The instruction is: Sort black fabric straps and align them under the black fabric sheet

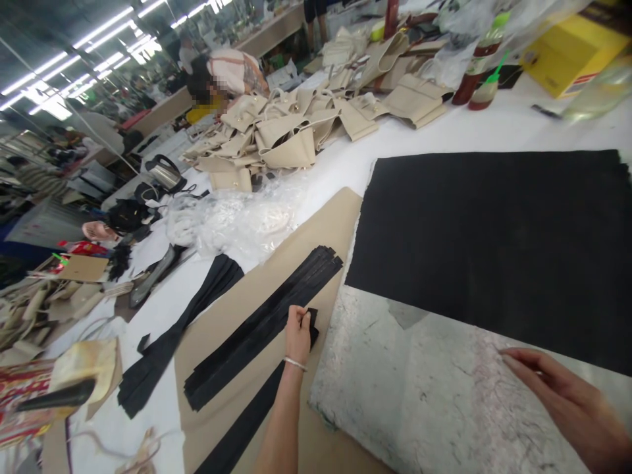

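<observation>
My left hand (298,336) is closed in a pinch on the end of a black strip (251,415), which runs down toward the bottom of the view. Beside it, a bundle of long black strips (261,329) lies on a beige sheet (212,355). My right hand (567,395) hovers over or rests on a worn, whitish board (395,375), its thumb and forefinger close together; whether anything is between them I cannot make out. Just above those fingertips is the lower edge of a large stack of black sheets (484,230) lying on the board.
More black strips (182,329) lie on the left. Behind are clear plastic bags (237,217) and a heap of beige bag pieces (291,131). Bottles (481,72) and a yellow box (575,52) stand at the back right. A person (237,72) bends beyond the heap.
</observation>
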`<act>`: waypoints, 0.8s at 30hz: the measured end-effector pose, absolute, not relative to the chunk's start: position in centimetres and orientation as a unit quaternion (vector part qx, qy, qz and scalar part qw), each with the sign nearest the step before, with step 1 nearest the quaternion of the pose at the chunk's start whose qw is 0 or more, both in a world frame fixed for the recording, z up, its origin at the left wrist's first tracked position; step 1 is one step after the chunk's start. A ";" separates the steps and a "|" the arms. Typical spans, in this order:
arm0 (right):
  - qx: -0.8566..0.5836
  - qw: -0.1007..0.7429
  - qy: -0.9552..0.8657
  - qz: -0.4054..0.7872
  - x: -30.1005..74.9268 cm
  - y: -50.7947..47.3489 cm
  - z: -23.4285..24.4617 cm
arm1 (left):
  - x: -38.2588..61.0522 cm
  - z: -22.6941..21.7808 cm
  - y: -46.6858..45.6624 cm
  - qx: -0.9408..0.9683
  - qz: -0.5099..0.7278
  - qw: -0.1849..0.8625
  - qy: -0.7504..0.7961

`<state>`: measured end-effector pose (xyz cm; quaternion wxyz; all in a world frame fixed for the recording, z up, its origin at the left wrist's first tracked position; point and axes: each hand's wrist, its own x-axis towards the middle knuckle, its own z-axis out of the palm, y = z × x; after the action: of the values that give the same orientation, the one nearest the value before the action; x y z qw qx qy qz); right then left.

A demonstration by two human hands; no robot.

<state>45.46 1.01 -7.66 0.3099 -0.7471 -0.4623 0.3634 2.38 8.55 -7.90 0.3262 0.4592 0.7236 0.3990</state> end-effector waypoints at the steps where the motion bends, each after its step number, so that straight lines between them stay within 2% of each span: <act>1: -0.734 0.297 -0.473 0.386 44.1 1.1 -7.5 | 1.7 -7.6 8.5 0.443 0.421 0.337 0.716; 7: -0.632 0.243 -0.570 0.466 36.2 0.7 -5.7 | -2.0 -5.9 8.0 0.343 0.512 0.425 0.663; 15: -0.524 0.218 -0.650 0.505 26.9 4.9 -2.4 | -0.6 -5.8 6.5 0.313 0.523 0.519 0.599; 20: -0.462 0.173 -0.725 0.480 18.3 9.4 -3.0 | 0.0 -5.6 6.0 0.331 0.514 0.542 0.577; 24: -0.477 0.146 -0.732 0.464 13.5 10.8 -4.3 | -0.8 -5.7 5.8 0.342 0.519 0.526 0.581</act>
<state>13.49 10.81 -4.30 0.1461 -0.4773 -0.7321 0.4635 -0.85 5.77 -5.68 0.5256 0.3415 0.5813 0.5189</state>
